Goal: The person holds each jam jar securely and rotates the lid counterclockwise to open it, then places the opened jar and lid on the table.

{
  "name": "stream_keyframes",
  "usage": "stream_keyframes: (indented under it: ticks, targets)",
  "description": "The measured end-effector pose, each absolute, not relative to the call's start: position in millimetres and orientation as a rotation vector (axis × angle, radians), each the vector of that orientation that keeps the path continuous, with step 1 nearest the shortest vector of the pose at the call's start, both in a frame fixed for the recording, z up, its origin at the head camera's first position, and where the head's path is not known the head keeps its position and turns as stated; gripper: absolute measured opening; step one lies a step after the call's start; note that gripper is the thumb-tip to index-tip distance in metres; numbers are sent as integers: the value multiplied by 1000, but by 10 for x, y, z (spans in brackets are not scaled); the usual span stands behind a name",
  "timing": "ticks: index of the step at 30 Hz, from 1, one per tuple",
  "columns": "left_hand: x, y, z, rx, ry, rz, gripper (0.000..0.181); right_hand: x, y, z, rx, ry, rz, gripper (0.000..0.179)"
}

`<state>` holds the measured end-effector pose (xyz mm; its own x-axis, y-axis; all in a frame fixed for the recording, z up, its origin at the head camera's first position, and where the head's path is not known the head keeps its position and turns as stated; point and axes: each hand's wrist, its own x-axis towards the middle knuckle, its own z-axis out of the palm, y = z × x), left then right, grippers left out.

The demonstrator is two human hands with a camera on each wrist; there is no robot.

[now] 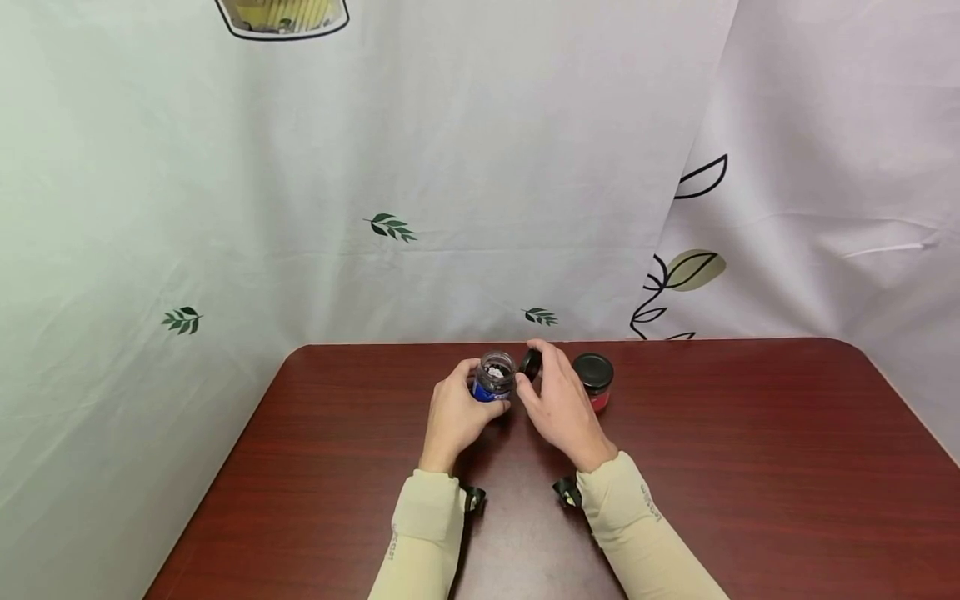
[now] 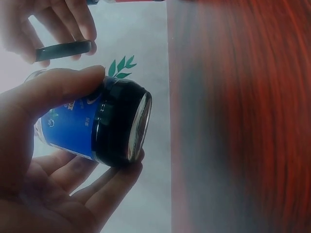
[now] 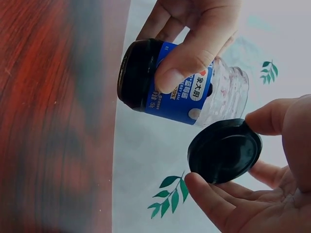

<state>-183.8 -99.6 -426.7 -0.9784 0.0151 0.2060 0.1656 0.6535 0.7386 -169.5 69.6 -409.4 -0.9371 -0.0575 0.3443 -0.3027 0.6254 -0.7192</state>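
A glass jam jar (image 3: 182, 92) with a blue label and dark contents is gripped around its side by my left hand (image 1: 459, 412). Its mouth is uncovered, and in the head view it points up. My right hand (image 1: 558, 408) pinches a round black lid (image 3: 224, 151) by its edge, just right of the jar's mouth and apart from it. In the left wrist view, the jar's dark lower part and base (image 2: 138, 126) show between thumb and fingers. Right beside my right hand stands a second jar (image 1: 594, 375) with a black lid and red label, partly hidden by the hand.
The dark red wooden table (image 1: 720, 467) has rounded far corners. Behind it and along the left hangs a pale cloth (image 1: 480, 167) printed with leaves, close to the table's far edge.
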Motion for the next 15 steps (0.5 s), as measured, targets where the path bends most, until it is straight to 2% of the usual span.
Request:
stream_keyframes:
  ticks: [15]
  targets:
    - [-1857, -997, -4290, -94, -2705, -1224, 67, -1702, 702, -4120, 265, -2611, 1219, 50]
